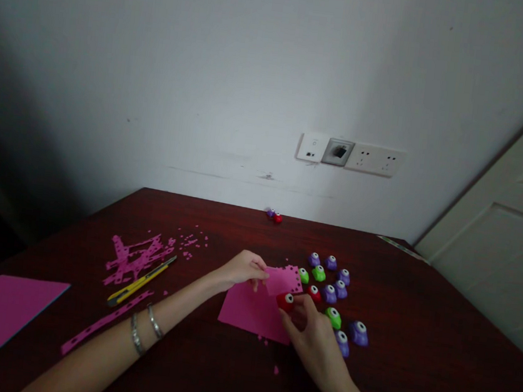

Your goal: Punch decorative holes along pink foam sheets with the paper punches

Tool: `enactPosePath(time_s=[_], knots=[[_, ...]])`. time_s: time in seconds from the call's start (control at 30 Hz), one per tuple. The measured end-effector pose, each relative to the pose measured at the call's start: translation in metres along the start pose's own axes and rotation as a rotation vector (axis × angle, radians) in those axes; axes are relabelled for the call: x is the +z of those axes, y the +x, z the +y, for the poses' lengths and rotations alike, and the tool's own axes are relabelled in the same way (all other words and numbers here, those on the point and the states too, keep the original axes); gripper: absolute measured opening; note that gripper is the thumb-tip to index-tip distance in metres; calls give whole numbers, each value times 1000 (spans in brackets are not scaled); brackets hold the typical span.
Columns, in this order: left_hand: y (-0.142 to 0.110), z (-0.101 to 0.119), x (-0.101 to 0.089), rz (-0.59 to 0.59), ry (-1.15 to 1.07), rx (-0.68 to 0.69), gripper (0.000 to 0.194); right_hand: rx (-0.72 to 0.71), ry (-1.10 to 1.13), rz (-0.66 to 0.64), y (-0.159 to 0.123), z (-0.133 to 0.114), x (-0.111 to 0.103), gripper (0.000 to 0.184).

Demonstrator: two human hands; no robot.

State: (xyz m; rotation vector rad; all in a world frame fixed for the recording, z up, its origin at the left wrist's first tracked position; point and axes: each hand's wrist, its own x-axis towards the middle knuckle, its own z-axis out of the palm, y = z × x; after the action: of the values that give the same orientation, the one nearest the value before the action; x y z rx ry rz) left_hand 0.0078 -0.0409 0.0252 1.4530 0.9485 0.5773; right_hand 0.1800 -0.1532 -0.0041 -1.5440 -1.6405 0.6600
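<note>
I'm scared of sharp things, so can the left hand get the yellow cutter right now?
Probably yes, but the left hand holds the small pink paper, so it'd likely have to let go first. The yellow cutter lies beside the left forearm, and nothing seems to cover it.

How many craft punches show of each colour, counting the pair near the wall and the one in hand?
Purple punches: 8
Green punches: 3
Red punches: 3, one of them in the right hand
Total: 14
</note>
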Motion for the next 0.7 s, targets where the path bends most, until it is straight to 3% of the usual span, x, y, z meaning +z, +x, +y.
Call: enactPosePath(time_s=[0.23, 0.7], knots=[[-2, 4, 3, 9, -24, -6, 5, -11, -153, 16, 0, 4, 2, 15], [1, -3, 3, -11, -47, 20, 6, -39, -104, 16, 0, 1, 3, 14]])
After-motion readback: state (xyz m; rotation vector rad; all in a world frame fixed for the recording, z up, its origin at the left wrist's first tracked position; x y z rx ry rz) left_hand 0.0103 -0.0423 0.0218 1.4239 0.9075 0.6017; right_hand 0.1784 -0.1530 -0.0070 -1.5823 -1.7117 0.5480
